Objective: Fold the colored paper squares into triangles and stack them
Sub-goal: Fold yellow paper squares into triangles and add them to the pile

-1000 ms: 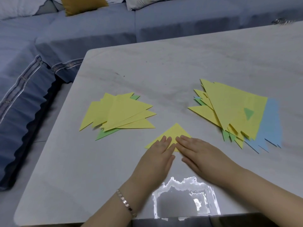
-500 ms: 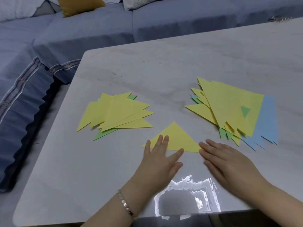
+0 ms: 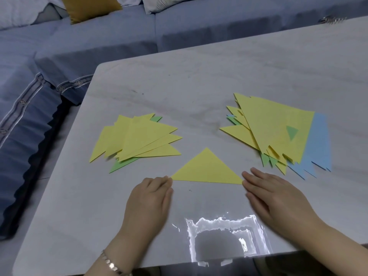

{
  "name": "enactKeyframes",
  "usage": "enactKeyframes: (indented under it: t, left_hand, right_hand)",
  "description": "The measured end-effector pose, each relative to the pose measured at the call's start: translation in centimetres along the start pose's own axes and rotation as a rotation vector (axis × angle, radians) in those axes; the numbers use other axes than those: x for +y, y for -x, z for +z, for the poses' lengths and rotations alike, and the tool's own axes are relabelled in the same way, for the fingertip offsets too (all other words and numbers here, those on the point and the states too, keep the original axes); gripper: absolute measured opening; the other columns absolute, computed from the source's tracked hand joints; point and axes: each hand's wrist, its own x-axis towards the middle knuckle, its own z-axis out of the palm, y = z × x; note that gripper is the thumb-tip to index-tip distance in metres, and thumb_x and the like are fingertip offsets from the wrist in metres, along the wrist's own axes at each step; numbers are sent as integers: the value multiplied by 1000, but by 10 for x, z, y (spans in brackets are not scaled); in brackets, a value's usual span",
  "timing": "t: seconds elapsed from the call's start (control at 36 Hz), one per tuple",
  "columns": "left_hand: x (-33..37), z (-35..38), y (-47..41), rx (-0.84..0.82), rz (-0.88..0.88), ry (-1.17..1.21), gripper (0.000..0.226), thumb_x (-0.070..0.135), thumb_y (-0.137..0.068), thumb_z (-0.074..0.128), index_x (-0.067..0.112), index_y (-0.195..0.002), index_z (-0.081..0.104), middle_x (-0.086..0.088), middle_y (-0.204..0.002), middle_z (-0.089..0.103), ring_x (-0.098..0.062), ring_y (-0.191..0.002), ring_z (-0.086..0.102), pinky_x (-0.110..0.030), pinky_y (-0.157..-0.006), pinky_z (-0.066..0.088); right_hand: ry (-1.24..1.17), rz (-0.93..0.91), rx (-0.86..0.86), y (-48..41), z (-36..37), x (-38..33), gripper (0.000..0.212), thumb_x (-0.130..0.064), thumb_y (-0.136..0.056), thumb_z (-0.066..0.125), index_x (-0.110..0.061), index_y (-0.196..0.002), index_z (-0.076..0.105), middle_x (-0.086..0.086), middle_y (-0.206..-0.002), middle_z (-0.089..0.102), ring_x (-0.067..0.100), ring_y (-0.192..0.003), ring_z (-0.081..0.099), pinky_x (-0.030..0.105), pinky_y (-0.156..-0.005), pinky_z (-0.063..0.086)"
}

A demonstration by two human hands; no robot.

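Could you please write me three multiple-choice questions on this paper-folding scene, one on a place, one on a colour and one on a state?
1. Where does the single yellow triangle lie? A) on a sofa cushion B) in a hand C) on the table between the two piles
2. Which colour shows along the right edge of the right pile? A) blue B) red C) orange
3. How is the right hand? A) in a fist B) flat, fingers straight C) gripping a sheet
Answers: 1 C, it lies flat between the left pile and the right one; 2 A, blue sheets stick out beneath the yellow; 3 B, its fingertips lie by the triangle's right corner, holding nothing.
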Motion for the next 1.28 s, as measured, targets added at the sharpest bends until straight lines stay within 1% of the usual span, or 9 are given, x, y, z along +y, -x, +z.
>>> enactKeyframes:
  t: [0.17,0.28,0.42,0.58,0.69,0.86,1.08,1.19,1.28]
  left_hand:
    - [20,-13,-20,-77,-242,4,38,33,-88,45,14,-66,68,2,-70,59,-25,-66,56,-32,-52,41]
    - [35,-14,-48,-177,-564,248,34,49,-83,59,20,-101,58,8,-97,56,-16,-99,50,-30,-74,41]
    - [41,-5,-69,-383,-556,245,65,49,-72,71,20,-122,42,0,-107,54,-23,-104,51,-31,-74,39]
    - [32,-6,-75,-359,-522,491,21,23,-72,76,25,-65,56,8,-68,52,-17,-78,51,-21,-58,32]
    - [24,-18,-80,-268,-519,633,23,16,-74,73,20,-58,58,0,-73,61,-15,-67,54,-21,-53,33]
    - [25,-29,-75,-295,-568,561,36,32,-64,81,26,-82,50,11,-81,53,-7,-69,50,-24,-60,37]
    - [53,-14,-66,-512,-465,281,49,43,-74,70,27,-111,41,8,-95,52,-14,-94,50,-27,-70,38]
    - [53,-12,-66,-482,-498,412,31,32,-76,70,26,-95,47,11,-76,48,-10,-76,48,-23,-58,33]
    - [49,-15,-71,-359,-475,554,22,18,-79,68,21,-69,49,9,-63,43,-10,-60,42,-17,-51,28]
  right_hand:
    - [-21,25,30,-6,-2,-5,40,-31,-87,40,-11,-95,74,1,-108,69,22,-106,63,35,-87,49]
    - [-37,43,60,-11,-1,-8,36,-27,-84,44,-10,-85,76,2,-99,72,25,-98,67,38,-81,53]
    - [-36,72,39,-17,-3,-8,36,-29,-83,44,-12,-78,76,0,-92,73,24,-91,68,36,-78,54]
    - [-23,146,25,-41,-12,-7,30,-25,-81,47,-12,-63,67,1,-69,67,27,-67,64,28,-57,49]
    - [29,254,262,-73,-17,6,19,-7,-72,67,-3,-90,71,17,-104,67,34,-92,65,42,-74,51]
    - [127,541,-137,-105,-15,27,56,-35,-92,48,-5,-138,35,20,-146,31,31,-135,28,38,-107,23]
    - [209,478,-77,-102,3,32,27,-15,-94,44,7,-105,56,24,-116,55,38,-101,54,36,-66,37]
    - [241,405,46,-99,6,36,7,5,-79,60,7,-72,59,24,-78,62,37,-65,63,29,-43,35]
    - [202,375,65,-95,9,37,3,9,-77,60,6,-79,60,23,-84,64,37,-79,66,29,-47,35]
